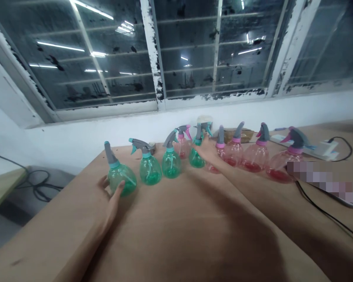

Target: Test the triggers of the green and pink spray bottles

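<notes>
My left hand (pixel 110 194) is wrapped round the leftmost green spray bottle (pixel 126 176), thumb across its front. That bottle stands on the table with its grey nozzle tilted slightly left. Farther back, my right hand (pixel 206 149) grips another green spray bottle (pixel 196 157) from its right side; part of the fingers is hidden. Between my hands stand two more green spray bottles, one nearer the left hand (pixel 150 172) and one nearer the middle (pixel 171 163). A pink spray bottle (pixel 182 145) is behind them. Beside my right forearm, several pink spray bottles (pixel 254 156) hold red liquid.
The wooden table (pixel 164 227) runs up to a white wall under barred windows (pixel 106 55). A brown box (pixel 238 135) lies behind the pink bottles. On the right are a white power strip (pixel 320 148) and a black cable (pixel 323 209). More cable (pixel 41 182) hangs off to the left.
</notes>
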The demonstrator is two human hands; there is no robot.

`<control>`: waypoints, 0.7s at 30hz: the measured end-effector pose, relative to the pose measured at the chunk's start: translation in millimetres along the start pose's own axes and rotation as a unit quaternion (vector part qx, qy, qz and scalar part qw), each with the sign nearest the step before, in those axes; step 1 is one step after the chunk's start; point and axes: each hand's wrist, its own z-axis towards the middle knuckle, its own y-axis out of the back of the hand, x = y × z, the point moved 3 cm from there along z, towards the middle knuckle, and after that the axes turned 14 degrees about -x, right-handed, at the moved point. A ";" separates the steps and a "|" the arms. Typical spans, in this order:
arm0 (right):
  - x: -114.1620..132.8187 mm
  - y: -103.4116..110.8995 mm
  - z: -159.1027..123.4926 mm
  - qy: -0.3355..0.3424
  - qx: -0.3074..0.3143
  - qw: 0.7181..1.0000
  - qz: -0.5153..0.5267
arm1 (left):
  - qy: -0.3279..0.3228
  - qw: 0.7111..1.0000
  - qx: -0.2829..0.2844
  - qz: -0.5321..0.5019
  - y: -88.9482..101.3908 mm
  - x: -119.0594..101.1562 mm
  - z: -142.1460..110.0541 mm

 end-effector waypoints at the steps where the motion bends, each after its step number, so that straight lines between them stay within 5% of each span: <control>1: 1.3 -2.2 3.0 -0.021 0.012 1.000 -0.020 | 0.004 1.000 -0.003 -0.005 0.1 -2.6 -0.8; 6: 3.5 -4.0 6.5 -0.038 0.028 0.997 -0.058 | 0.014 1.000 -0.006 -0.025 -0.3 -10.3 -2.6; 17: 20.7 1.4 -22.4 0.049 0.082 0.995 -0.015 | 0.016 1.000 0.012 0.002 0.2 3.9 2.9; 21: 10.7 24.4 -29.6 0.069 0.046 0.996 0.043 | 0.017 1.000 0.008 0.005 1.6 1.0 2.7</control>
